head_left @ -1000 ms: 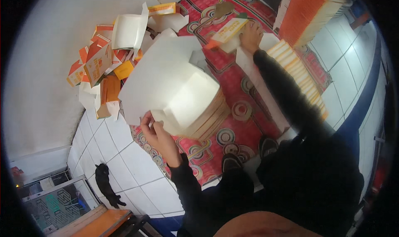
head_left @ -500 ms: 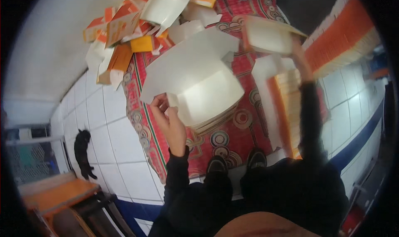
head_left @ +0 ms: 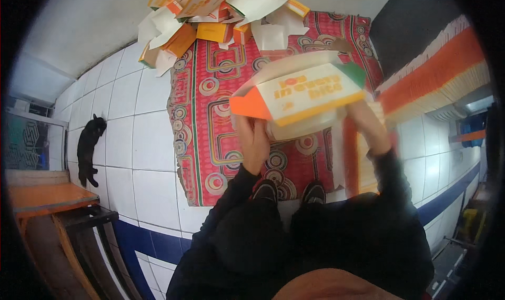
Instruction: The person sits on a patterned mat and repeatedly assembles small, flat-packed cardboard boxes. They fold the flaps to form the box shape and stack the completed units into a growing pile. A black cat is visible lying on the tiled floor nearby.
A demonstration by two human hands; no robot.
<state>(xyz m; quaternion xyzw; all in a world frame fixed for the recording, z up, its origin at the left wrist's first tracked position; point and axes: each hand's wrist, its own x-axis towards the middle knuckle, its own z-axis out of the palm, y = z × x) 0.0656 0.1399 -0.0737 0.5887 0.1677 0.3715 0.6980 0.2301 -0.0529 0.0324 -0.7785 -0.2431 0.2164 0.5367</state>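
Between my two hands, raised over the red patterned mat (head_left: pixel 210 158), is a stack of nested cardboard food boxes (head_left: pixel 310 92). Its printed side faces me, white with orange, yellow and green parts, and the flaps stand open at the far side. My left hand (head_left: pixel 253 145) grips the lower left end, its fingertips partly hidden behind the cardboard. At the right end my right hand (head_left: pixel 365 122) holds on, blurred, its fingers mostly behind the box. Under the printed box, pale cardboard of the stack shows.
A loose heap of opened boxes (head_left: pixel 210 8) lies at the mat's far left. Long stacks of orange-edged cardboard (head_left: pixel 436 71) stand on the right, with another row (head_left: pixel 368 163) beside my right forearm. A black cat (head_left: pixel 90 147) lies on the white tiles at left, near an orange-topped table (head_left: pixel 52 197).
The boxes have come up off the mat and turned, so the printed side now shows. My right hand has moved from the far right to the stack's right end. The view has shifted.
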